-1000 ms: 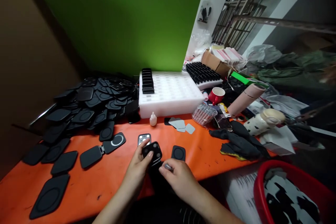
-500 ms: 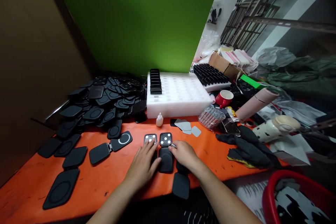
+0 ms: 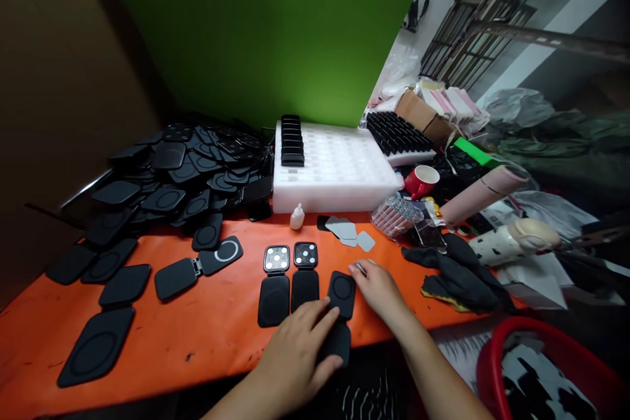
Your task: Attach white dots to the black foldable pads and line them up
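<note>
My left hand has its fingers spread, with the fingertips on the lower half of a black folding pad at the table's front edge. Just right of that pad, my right hand is closed on a small metallic object, mostly hidden by the fingers. Two more unfolded pads stand side by side to the left. The left one and the middle one each have an upper square with white dots. Grey square sheets and a small white dropper bottle lie behind them.
A heap of black pads covers the back left of the orange table. A white foam tray stands at the back. Dark gloves, a red mug and bottles are right; a red basin is lower right.
My left hand has moved right and towards me, off the left pad onto the right one. My right hand has shifted right, away from the middle pad. The camera view has shifted slightly.
</note>
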Demonstrator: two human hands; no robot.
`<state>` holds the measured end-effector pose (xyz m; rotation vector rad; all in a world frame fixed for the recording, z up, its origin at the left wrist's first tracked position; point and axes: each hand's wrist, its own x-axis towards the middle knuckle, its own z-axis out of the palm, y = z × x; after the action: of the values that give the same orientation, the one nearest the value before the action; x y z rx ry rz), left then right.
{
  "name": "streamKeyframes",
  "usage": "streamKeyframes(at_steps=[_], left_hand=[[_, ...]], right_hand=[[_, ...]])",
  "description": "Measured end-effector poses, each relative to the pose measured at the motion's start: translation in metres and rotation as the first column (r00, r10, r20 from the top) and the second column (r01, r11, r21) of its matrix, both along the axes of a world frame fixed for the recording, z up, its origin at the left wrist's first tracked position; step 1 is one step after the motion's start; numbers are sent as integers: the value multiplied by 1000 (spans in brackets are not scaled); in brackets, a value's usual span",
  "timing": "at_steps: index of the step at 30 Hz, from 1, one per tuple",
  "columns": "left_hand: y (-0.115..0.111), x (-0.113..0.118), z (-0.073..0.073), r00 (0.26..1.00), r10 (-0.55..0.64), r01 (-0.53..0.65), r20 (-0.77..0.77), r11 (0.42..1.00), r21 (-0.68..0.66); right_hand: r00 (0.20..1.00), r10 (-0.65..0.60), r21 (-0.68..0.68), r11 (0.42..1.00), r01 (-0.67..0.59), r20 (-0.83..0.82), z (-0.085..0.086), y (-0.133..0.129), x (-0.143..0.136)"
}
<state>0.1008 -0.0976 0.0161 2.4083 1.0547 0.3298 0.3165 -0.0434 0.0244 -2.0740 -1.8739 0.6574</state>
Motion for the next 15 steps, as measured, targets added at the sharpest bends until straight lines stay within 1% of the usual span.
streamKeyframes(at_steps=[2,5,6,8,10,11,13,15], left_hand=[[-2,6,0,1000,-9,9,16,1000,-9],[9,1,-1,999,42,-42,-2,998,56],[15,-3,-2,997,77,-75,-19,994,81],[27,-10,-4,988,137,-129,-65,985,115],[36,-13,-6,984,145,-131,-107,983,128],[39,-13,-6,984,135,-119,-119,984,129],[43,-11,-7,985,126,-109,-120,985,135],[46,-10,-7,978,183,-167,-99,974,150]], right_hand=[[999,-16,5,1000,16,-32,-4,-4,2],[996,-16,73,997,22,-91,-4,-1,-9],[994,15,94,996,-5,-111,-1,3,-16],[983,122,106,988,-108,-136,8,14,-31],[970,224,80,973,-217,-97,18,29,-46],[965,256,59,966,-252,-61,23,36,-53],[958,287,25,958,-287,2,30,50,-62],[953,301,12,953,-302,12,34,60,-65]])
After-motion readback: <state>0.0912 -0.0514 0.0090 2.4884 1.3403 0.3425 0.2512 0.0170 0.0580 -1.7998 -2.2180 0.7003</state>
